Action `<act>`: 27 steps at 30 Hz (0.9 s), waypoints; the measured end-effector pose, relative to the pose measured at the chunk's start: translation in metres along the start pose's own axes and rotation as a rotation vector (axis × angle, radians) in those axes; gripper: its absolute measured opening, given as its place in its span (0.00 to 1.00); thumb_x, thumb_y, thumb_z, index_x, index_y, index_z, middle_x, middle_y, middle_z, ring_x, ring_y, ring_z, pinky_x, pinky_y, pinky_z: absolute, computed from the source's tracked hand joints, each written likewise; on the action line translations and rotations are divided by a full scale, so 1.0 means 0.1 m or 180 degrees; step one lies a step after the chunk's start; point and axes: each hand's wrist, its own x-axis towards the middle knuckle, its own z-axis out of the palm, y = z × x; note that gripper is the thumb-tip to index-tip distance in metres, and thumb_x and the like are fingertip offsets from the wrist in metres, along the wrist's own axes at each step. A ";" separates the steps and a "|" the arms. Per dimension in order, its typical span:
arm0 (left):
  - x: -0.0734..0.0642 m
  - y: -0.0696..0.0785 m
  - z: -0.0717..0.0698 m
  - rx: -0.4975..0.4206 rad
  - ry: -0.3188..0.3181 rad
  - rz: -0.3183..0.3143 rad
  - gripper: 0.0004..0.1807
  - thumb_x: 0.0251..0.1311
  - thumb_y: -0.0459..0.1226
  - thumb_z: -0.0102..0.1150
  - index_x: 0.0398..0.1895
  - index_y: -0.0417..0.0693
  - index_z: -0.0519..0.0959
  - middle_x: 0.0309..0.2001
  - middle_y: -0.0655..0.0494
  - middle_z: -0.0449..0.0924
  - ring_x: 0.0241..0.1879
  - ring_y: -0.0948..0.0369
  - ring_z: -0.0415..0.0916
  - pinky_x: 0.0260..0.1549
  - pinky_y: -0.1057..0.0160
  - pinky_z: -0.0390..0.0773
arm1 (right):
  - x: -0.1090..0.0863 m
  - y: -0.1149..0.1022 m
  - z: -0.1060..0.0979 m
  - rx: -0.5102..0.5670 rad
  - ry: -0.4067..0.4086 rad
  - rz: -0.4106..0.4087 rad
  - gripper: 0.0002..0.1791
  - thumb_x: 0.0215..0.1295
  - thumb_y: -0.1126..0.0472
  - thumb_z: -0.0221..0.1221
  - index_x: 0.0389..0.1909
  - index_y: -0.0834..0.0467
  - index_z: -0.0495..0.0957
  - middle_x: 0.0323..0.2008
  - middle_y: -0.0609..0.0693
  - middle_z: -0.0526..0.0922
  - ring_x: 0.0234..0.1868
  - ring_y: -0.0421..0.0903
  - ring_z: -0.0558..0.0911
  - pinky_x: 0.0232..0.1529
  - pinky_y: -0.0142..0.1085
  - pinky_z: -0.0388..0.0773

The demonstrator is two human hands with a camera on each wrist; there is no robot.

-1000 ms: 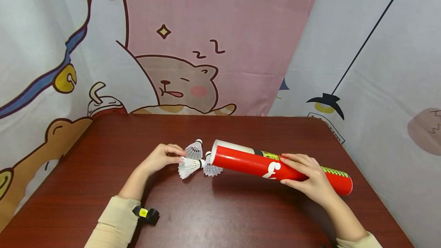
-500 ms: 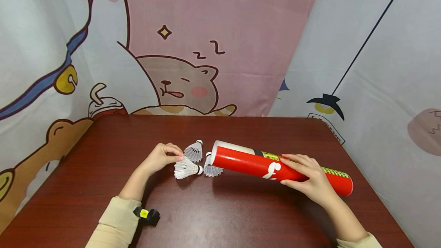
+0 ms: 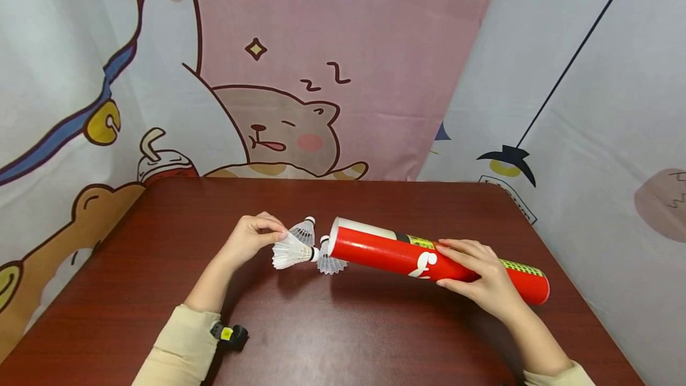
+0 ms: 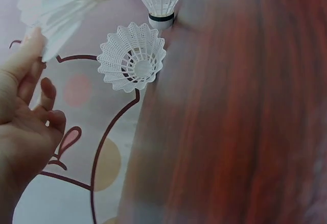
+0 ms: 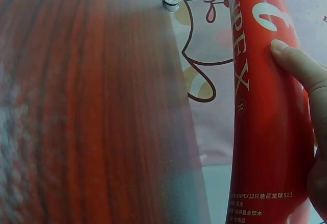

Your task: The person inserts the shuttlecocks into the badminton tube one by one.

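My left hand (image 3: 250, 242) pinches a white feather shuttlecock (image 3: 291, 252) by the rim of its skirt, thumb and forefinger together. The shuttlecock tilts, its dark-banded base facing right toward the mouth of a red tube (image 3: 383, 255). My right hand (image 3: 485, 276) grips that tube around its right half, with the tube lying slantwise and its mouth at the left. In the left wrist view the held shuttlecock is partly cut off at the top left. A second, netted-skirt shuttlecock (image 3: 304, 232) lies behind it, and a third shuttlecock (image 3: 330, 263) sits beside the tube mouth, partly hidden by it.
Everything is over a dark red-brown wooden table (image 3: 343, 338). A printed cartoon curtain (image 3: 386, 76) hangs just behind its far edge. On the left wrist, a black strapped device (image 3: 233, 336) sticks out over the table.
My left hand has lifted slightly, raising and tilting the pinched shuttlecock, which now overlaps the one behind it. The right hand and the tube have stayed in place.
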 end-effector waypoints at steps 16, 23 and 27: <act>0.05 0.25 0.05 -0.0670 0.0411 0.0319 0.11 0.47 0.16 0.63 0.28 0.37 0.85 0.31 0.55 0.82 0.34 0.61 0.76 0.30 0.69 0.74 | 0.01 -0.01 0.00 0.0020 0.0017 -0.0033 0.38 0.36 0.58 0.78 0.56 0.53 0.80 0.55 0.50 0.78 0.54 0.44 0.72 0.53 0.34 0.58; 0.06 0.30 0.14 -0.1000 0.0463 0.0283 0.13 0.50 0.18 0.63 0.29 0.43 0.86 0.32 0.55 0.82 0.35 0.61 0.75 0.32 0.69 0.75 | 0.01 -0.01 0.00 0.0021 0.0008 -0.0023 0.38 0.37 0.58 0.78 0.56 0.53 0.79 0.55 0.50 0.78 0.54 0.44 0.72 0.53 0.34 0.58; 0.06 0.33 0.23 -0.1023 0.0504 0.0180 0.15 0.50 0.18 0.63 0.29 0.47 0.87 0.32 0.56 0.81 0.35 0.61 0.76 0.32 0.69 0.75 | 0.00 0.00 -0.01 0.0022 -0.0009 -0.0005 0.38 0.37 0.57 0.78 0.56 0.53 0.80 0.55 0.50 0.78 0.54 0.44 0.71 0.53 0.34 0.58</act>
